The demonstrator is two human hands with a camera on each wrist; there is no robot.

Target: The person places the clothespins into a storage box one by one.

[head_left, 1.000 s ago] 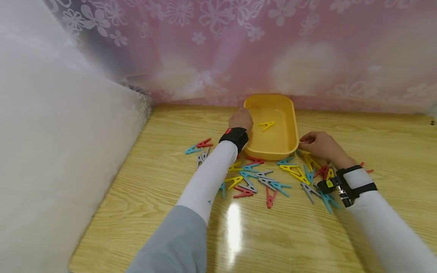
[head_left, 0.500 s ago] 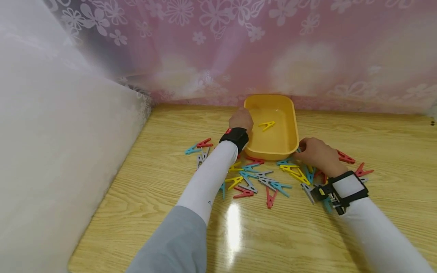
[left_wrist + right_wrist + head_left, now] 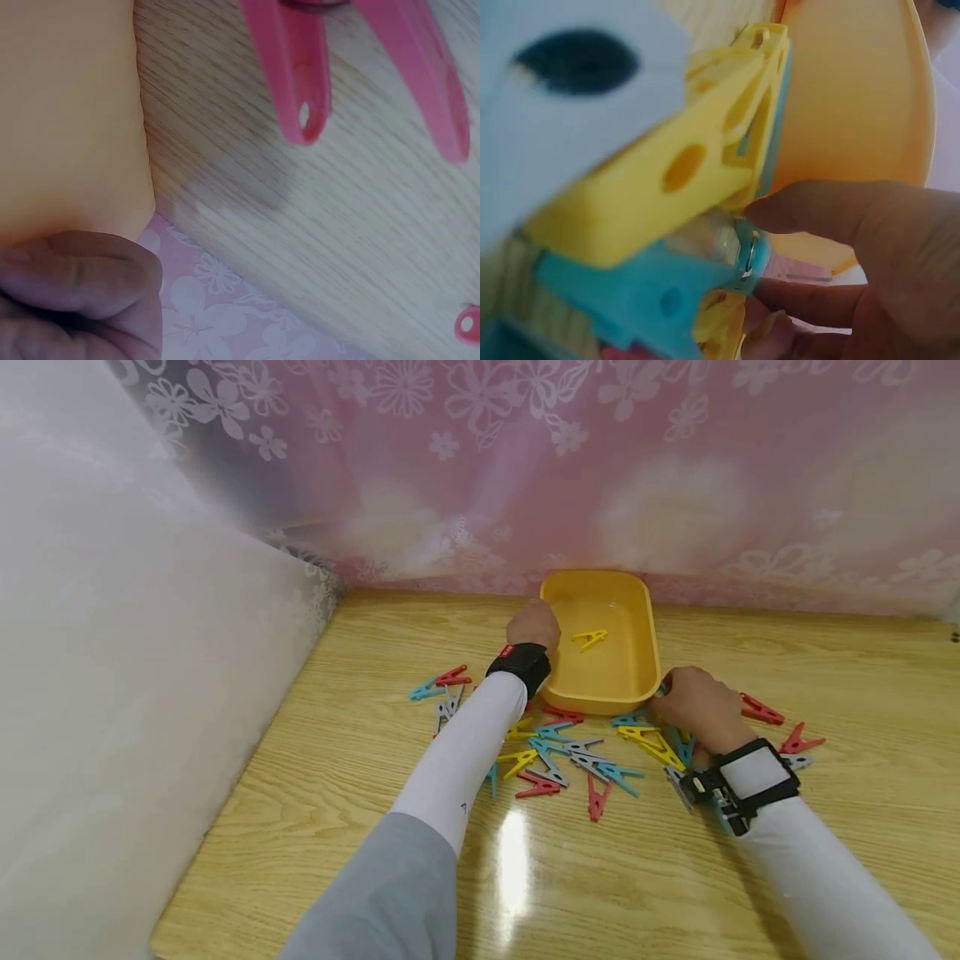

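Note:
My left hand (image 3: 534, 625) grips the left rim of a yellow plastic basin (image 3: 651, 635); in the left wrist view its curled fingers (image 3: 82, 277) lie against the basin wall (image 3: 71, 120). One yellow clothespin (image 3: 590, 639) lies inside the basin. By the basin's near right corner, my right hand (image 3: 699, 706) is low over scattered clothespins. In the right wrist view, its thumb and finger pinch the end of a blue clothespin (image 3: 652, 296). A yellow clothespin (image 3: 637, 195) is right beside it, and a blurred grey-white one covers the upper left. The palm hides some pins in the head view.
Several red, blue, grey and yellow clothespins (image 3: 592, 764) lie in front of the basin. A few more, such as a red one (image 3: 761, 708), lie right of my right hand. A pink flowered curtain (image 3: 480, 468) hangs behind the wooden table (image 3: 600, 885); a white wall (image 3: 112, 635) borders the left.
My right hand has drawn slightly towards me and its fingers have closed on the blue clothespin. Red clothespins on the right have come into sight. The left hand keeps its hold on the basin.

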